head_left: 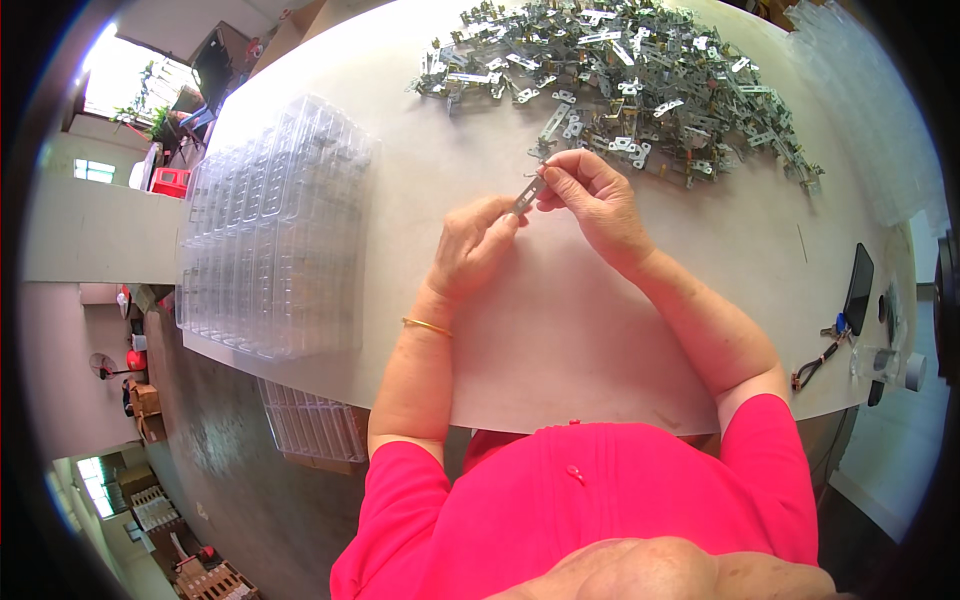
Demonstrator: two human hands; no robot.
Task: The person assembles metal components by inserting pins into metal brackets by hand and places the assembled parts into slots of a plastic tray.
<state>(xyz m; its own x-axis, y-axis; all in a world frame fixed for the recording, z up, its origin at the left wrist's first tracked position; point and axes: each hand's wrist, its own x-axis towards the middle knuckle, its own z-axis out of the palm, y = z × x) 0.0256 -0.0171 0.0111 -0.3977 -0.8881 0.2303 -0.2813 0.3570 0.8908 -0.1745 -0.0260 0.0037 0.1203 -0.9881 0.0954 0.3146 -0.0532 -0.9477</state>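
Note:
Between my two hands is a flat, slotted metal bracket (526, 196), tilted up toward the right. My left hand (474, 243) pinches its lower end between thumb and fingers. At the upper end, the thumb and fingers of my right hand (597, 203) close on the same bracket; a small bit of metal sticks out past the fingertips. Just beyond my hands spreads a large heap of similar metal brackets (650, 90), some with brass-coloured bits. One bracket (556, 122) lies at the heap's near left edge, close to my right fingertips.
Stacked clear plastic trays (275, 230) stand on the left of the white table (600, 350). Clear plastic bags (865, 110) lie at the far right. A dark phone (858, 288), keys (834, 327) and a clear bottle (890, 368) sit near the right edge. More trays (312, 420) are below the table.

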